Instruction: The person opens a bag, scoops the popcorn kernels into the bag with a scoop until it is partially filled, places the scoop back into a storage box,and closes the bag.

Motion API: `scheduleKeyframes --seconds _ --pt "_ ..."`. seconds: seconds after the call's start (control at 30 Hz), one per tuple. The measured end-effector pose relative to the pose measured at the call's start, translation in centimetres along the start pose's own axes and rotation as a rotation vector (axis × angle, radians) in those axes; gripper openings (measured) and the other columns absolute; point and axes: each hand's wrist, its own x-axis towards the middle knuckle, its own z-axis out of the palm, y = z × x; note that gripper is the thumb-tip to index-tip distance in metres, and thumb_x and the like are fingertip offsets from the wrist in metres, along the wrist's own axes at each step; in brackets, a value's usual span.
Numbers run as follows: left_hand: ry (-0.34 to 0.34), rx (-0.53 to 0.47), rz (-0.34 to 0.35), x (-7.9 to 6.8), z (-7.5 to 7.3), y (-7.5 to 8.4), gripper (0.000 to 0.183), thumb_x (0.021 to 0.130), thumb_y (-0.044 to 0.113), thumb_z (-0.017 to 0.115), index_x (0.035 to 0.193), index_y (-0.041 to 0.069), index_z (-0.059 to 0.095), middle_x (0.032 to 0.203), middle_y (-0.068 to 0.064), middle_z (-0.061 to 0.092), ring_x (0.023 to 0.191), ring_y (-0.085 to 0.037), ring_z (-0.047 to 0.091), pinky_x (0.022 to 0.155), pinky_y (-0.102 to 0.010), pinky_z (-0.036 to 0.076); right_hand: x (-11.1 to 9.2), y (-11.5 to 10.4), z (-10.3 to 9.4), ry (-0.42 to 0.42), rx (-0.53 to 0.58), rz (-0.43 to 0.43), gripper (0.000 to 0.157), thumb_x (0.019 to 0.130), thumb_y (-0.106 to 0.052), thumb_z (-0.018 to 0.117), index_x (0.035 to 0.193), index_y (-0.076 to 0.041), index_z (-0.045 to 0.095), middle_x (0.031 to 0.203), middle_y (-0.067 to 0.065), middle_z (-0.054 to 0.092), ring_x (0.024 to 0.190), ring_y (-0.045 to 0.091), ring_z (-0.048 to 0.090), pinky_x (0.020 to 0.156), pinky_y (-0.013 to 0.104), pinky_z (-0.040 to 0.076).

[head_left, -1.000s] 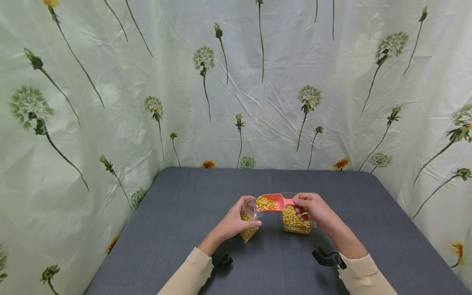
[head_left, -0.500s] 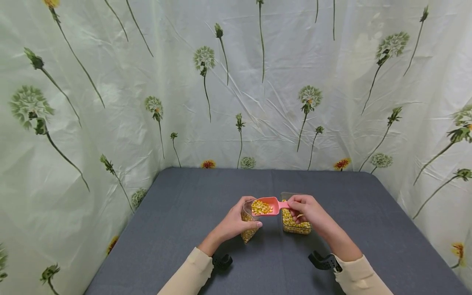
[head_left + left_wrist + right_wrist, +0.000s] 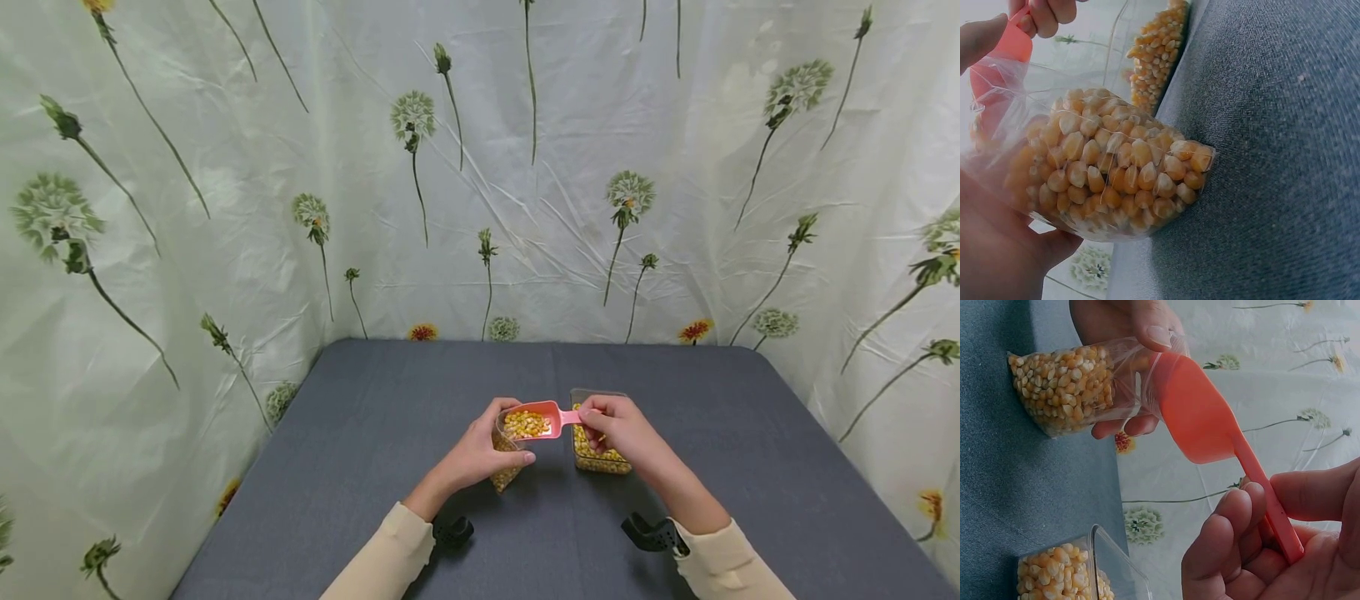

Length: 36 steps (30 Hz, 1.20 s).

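My left hand (image 3: 483, 450) grips a clear plastic bag (image 3: 1116, 169) partly filled with corn kernels, fingers and thumb around its upper part. The bag's bottom touches the table in the wrist views. By its handle, my right hand (image 3: 618, 433) pinches a pink scoop (image 3: 1200, 412) between thumb and fingers. The scoop's front lip is inside the bag's mouth, and corn kernels (image 3: 527, 424) lie in its bowl in the head view. Below the right hand stands a clear rectangular container (image 3: 600, 468) holding more kernels, partly hidden by that hand.
A dark grey cloth covers the table (image 3: 420, 392). Behind and at both sides hangs a pale curtain (image 3: 330, 150) printed with dandelions. Each wrist wears a black strap mount (image 3: 648, 533).
My right hand has moved left with the scoop, bringing its front from the bag's edge into the mouth. The left hand and bag have stayed nearly still.
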Motion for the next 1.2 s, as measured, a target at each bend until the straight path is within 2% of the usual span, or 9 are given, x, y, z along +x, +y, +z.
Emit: scheduleKeyframes --seconds 0.37,0.57,0.83,1.07,1.2 --pt "0.008 0.020 0.015 0.0 0.2 0.3 0.067 0.086 0.025 0.082 0.139 0.028 0.042 0.120 0.000 0.056 0.097 -0.019 0.063 0.078 -0.034 0.054 -0.2 -0.4 0.2 0.068 -0.075 -0.025 0.023 0.103 -0.016 0.059 0.099 0.006 0.064 0.076 0.016 0.057 0.067 0.027 0.054 0.061 0.036 0.051" --pt "0.006 0.018 0.021 0.1 0.3 0.4 0.065 0.087 0.024 0.081 0.139 0.027 0.042 0.119 0.000 0.057 0.096 -0.019 0.062 0.077 -0.033 0.054 -0.4 -0.6 0.7 0.126 -0.161 -0.044 0.016 0.102 -0.015 0.060 0.097 -0.001 0.067 0.074 0.013 0.058 0.065 0.028 0.054 0.061 0.038 0.051" --pt "0.005 0.041 0.037 -0.1 0.5 0.6 0.065 0.087 0.028 0.081 0.139 0.026 0.041 0.119 0.001 0.057 0.096 -0.017 0.061 0.078 -0.033 0.054 -0.8 -1.0 1.1 0.181 -0.258 -0.064 0.011 0.102 -0.014 0.061 0.097 -0.006 0.069 0.072 0.011 0.057 0.063 0.024 0.052 0.057 0.033 0.048" --pt "0.003 0.024 0.043 -0.1 0.5 0.6 0.063 0.088 0.026 0.081 0.138 0.026 0.042 0.118 -0.001 0.057 0.093 -0.020 0.061 0.077 -0.034 0.053 -1.1 -1.2 1.5 0.222 -0.307 -0.119 0.011 0.101 -0.014 0.063 0.096 -0.008 0.070 0.069 0.007 0.056 0.059 0.022 0.051 0.053 0.032 0.044" --pt "0.011 0.016 0.052 -0.1 0.5 0.6 0.061 0.088 0.025 0.080 0.136 0.026 0.043 0.119 0.001 0.057 0.096 -0.020 0.060 0.079 -0.037 0.052 -1.1 -1.3 1.7 0.258 -0.378 -0.159 0.010 0.100 -0.014 0.064 0.093 -0.010 0.070 0.067 0.003 0.052 0.059 0.020 0.048 0.053 0.031 0.041"
